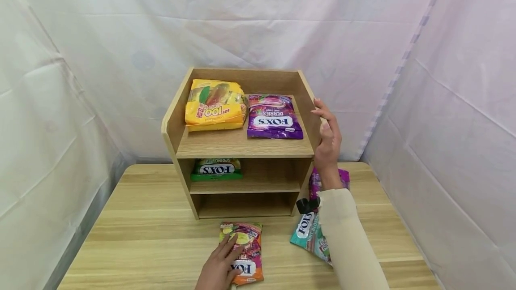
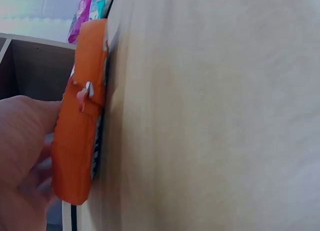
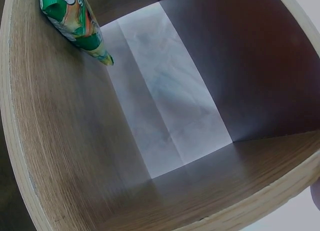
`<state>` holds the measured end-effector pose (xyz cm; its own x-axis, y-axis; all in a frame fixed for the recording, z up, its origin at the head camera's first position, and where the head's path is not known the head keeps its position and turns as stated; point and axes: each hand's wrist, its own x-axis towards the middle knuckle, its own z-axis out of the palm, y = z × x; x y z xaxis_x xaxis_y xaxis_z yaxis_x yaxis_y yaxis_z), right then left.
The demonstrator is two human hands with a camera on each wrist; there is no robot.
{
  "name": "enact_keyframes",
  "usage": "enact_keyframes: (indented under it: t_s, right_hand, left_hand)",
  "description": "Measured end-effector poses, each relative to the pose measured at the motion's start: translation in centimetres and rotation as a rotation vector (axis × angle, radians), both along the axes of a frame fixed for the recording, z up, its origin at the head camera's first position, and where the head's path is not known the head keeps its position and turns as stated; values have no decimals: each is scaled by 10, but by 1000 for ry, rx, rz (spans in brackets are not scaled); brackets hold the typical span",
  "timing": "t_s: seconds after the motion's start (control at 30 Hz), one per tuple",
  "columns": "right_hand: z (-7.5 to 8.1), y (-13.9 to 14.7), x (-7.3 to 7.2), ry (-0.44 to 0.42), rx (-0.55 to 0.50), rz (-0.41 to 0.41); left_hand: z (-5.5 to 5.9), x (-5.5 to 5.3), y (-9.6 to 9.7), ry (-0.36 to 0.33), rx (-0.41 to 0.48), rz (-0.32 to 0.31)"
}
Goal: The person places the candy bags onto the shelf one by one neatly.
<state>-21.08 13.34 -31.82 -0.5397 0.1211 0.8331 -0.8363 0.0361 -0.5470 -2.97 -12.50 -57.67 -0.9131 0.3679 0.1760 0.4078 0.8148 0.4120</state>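
Observation:
My left hand (image 1: 219, 264) rests on an orange and purple Fox's candy bag (image 1: 253, 250) that lies flat on the table before the shelf. Its fingers lie spread across the top of the bag. The left wrist view shows the orange end of this bag edge-on, with the hand beside it. My right hand (image 1: 328, 144) holds the front edge of the right side panel (image 1: 309, 106) of a small wooden shelf (image 1: 246, 148). A fingertip (image 3: 315, 192) shows outside that panel in the right wrist view.
On the top board lie a yellow candy bag (image 1: 215, 106) and a purple Fox's Berries bag (image 1: 274, 117). A green Fox's bag (image 1: 217, 169) sits left on the middle level. Right of the shelf, a teal Fox's bag (image 1: 308, 234) and a magenta bag (image 1: 344, 177) are partly behind my arm.

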Motion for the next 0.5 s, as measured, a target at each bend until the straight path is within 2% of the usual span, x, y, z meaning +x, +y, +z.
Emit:
enact_keyframes:
  t_s: [0.07, 0.17, 0.3, 0.37, 0.5]
  right_hand:
    - [1, -1, 1, 4, 4, 4]
    - [2, -2, 1, 5, 11, 5]
    - [0, 0, -1, 14, 1, 0]
    - [-4, 3, -5, 19, 1, 2]
    - [-15, 9, -18, 20, 8, 0]
  left_hand:
    - [-1, 3, 1, -11, 21, 83]
    - [-1, 8, 6, -32, 75, 242]
    - [1, 7, 16, -121, 208, 416]
    - [4, 6, 19, -174, 277, 490]
    - [8, 2, 24, -243, 346, 581]
